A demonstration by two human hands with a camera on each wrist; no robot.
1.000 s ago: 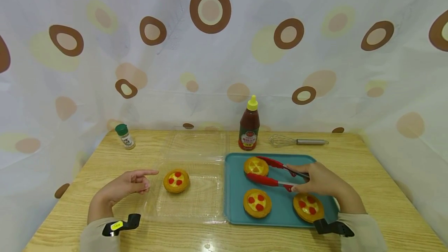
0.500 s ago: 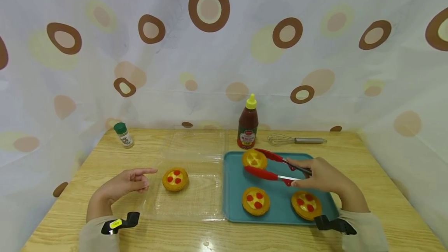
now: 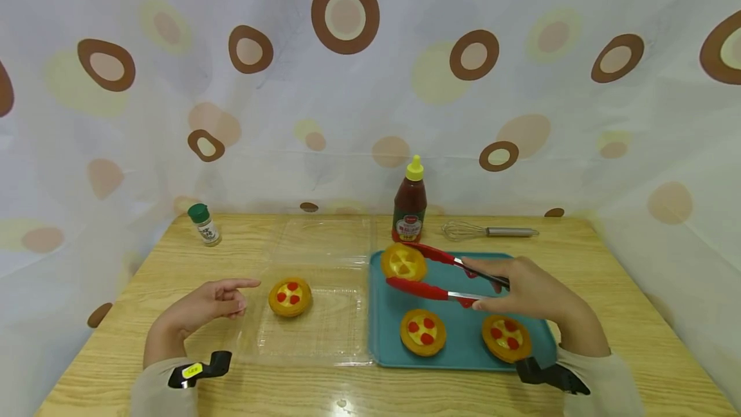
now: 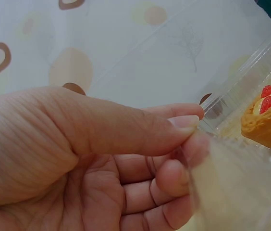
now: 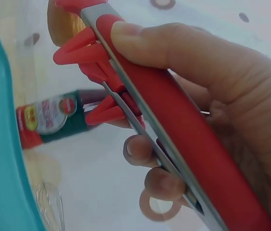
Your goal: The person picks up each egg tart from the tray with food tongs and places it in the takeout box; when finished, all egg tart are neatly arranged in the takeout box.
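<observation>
My right hand (image 3: 527, 288) holds red-tipped tongs (image 3: 425, 289). Between their tips is a tart (image 3: 403, 262) with yellow pieces on top, raised over the far left part of the teal tray (image 3: 463, 320). On the left, the thumb and index finger of my left hand (image 4: 102, 144) pinch the edge of a clear plastic box (image 3: 324, 361), its lid folded back. A tart with red pieces (image 3: 290, 297) sits in the left part of that box. Two similar tarts, one front left (image 3: 423, 333) and one front right (image 3: 506, 338), lie on the tray.
Behind the tray stands a sauce bottle (image 3: 410, 204) with a yellow cap. To its right lies a whisk (image 3: 492, 231). A green-capped seasoning jar (image 3: 205, 224) stands at the table's back left. A patterned cloth (image 3: 347, 101) hangs behind the table.
The tongs and the tart in them have risen from the tray and moved left, with my right hand following. My left hand stays at the box's edge.
</observation>
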